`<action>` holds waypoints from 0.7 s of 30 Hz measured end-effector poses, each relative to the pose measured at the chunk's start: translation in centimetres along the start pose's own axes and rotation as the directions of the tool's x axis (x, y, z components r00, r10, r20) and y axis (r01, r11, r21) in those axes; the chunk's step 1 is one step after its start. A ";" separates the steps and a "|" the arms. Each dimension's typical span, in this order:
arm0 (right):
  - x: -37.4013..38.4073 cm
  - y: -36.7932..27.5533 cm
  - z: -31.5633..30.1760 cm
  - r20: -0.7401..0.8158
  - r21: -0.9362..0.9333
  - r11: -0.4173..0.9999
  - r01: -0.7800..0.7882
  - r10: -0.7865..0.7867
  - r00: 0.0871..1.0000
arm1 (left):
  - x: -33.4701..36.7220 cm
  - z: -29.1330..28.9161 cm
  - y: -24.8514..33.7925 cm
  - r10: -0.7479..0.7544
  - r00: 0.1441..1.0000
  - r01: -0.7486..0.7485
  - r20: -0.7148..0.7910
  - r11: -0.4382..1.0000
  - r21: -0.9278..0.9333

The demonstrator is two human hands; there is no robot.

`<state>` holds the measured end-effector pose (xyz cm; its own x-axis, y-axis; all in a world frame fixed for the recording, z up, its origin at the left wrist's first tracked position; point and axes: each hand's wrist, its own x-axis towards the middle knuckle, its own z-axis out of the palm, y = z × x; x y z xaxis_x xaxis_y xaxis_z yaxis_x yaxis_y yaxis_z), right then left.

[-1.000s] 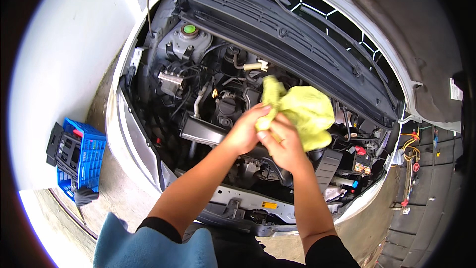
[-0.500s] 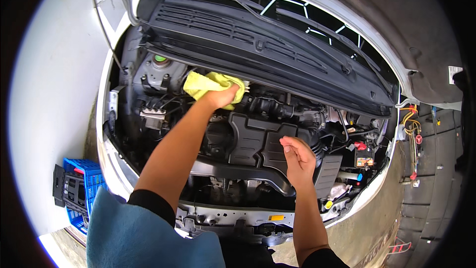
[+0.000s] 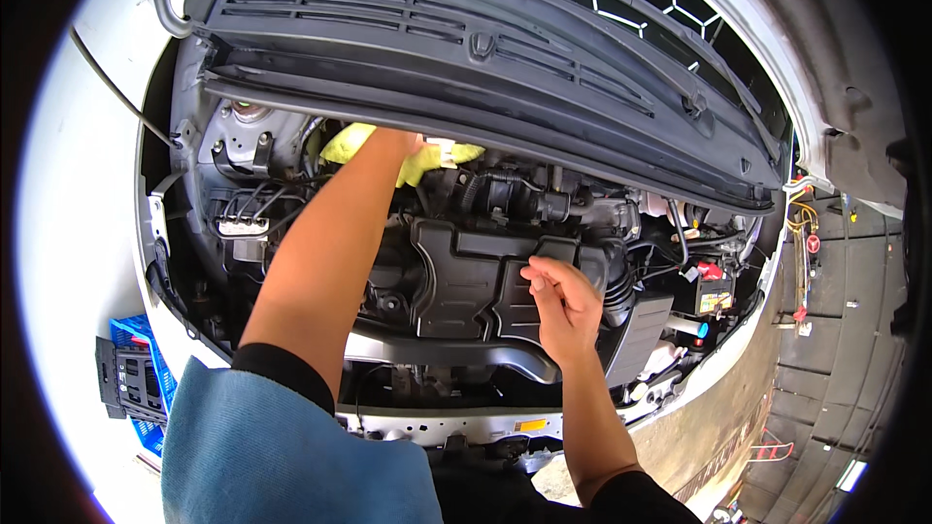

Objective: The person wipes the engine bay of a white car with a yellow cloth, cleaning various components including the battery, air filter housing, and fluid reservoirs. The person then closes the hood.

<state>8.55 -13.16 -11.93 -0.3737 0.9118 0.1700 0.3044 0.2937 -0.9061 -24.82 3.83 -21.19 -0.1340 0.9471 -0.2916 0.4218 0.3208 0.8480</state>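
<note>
At the rear of the engine bay, my left hand grips a bright yellow cloth, bunched on both sides of it. The dark plastic cowl overhangs them, and most of my left fingers are hidden. My right hand hovers over the black engine cover, loosely cupped, thumb a little apart from the fingers, with nothing in it. Hoses and black pipework lie just right of the cloth.
A blue towel drapes over my left upper arm. On the right sits the battery with a red terminal cap. The raised hood curves overhead. A blue crate stands on the floor at left.
My left hand has pushed the yellow cloth farther back, in under the cowl edge. The view has shifted closer over the engine bay. My right hand keeps its pose above the cover.
</note>
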 end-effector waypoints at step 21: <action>-12.8 -4.5 -1.7 0.064 0.690 0.670 -0.274 0.321 0.945 | -29.9 2.5 4.8 0.092 0.988 -0.148 -0.125 0.319 -0.936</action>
<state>13.45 -25.65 -9.40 -0.3113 0.9377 -0.1545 -0.2977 -0.2506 -0.9212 -16.58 -23.00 -9.51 -0.2059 0.9663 -0.1546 -0.6852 -0.0295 0.7278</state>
